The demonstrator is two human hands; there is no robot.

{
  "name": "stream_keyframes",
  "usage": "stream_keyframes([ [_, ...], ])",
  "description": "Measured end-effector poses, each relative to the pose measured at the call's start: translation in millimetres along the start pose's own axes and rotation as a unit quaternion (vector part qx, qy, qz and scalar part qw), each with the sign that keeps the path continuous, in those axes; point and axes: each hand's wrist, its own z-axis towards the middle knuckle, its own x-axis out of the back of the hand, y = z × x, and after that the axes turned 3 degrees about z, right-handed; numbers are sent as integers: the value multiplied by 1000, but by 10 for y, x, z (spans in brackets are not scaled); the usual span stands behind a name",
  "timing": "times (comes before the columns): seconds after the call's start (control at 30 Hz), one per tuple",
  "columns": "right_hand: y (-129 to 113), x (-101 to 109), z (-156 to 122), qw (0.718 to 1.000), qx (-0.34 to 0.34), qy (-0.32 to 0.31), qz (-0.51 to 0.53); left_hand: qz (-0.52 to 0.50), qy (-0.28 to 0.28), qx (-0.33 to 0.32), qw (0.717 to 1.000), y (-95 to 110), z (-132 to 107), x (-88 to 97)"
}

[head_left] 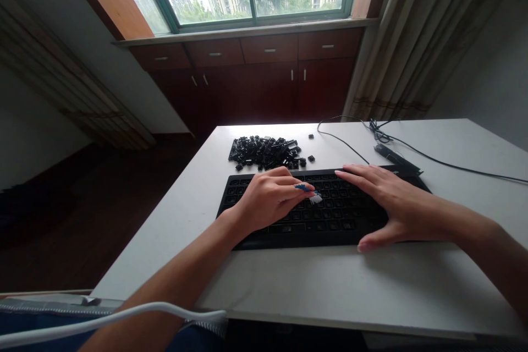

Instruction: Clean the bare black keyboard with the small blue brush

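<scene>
A black keyboard (256,240) with its keycaps off lies on the white table. My left hand (268,198) is closed around a small blue brush (315,197), whose white bristles point down at the bare key sockets near the keyboard's middle. Over the right end of the keyboard rests my right hand (385,201), fingers spread, with the fingertips at the back edge and the thumb by the front edge. Behind the keyboard sits a heap of loose black keycaps (266,151). My left hand hides part of the sockets.
A black cable (445,165) runs across the back right of the white table (165,242). A dark flat strip (398,158) lies behind the keyboard's right end. Single keycaps (311,136) lie beside the heap. A white cord (157,307) crosses the lower left.
</scene>
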Motion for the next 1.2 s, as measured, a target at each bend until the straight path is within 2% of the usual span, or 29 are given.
stream_keyframes([
  [0.57,-8,7,4,1000,9,8,3,84,4,-9,996,-23,-22,45],
  [0.7,0,1,7,1000,11,12,1,124,29,-28,991,-19,-20,78],
  [0.83,4,1,10,1000,14,10,5,112,32,-20,993,-42,-31,70],
  [1.03,-13,7,9,1000,14,15,11,66,-24,-13,997,-62,-67,-1],
  [1.2,-21,8,14,1000,15,13,6,41,-17,2,999,-45,-52,-16],
])
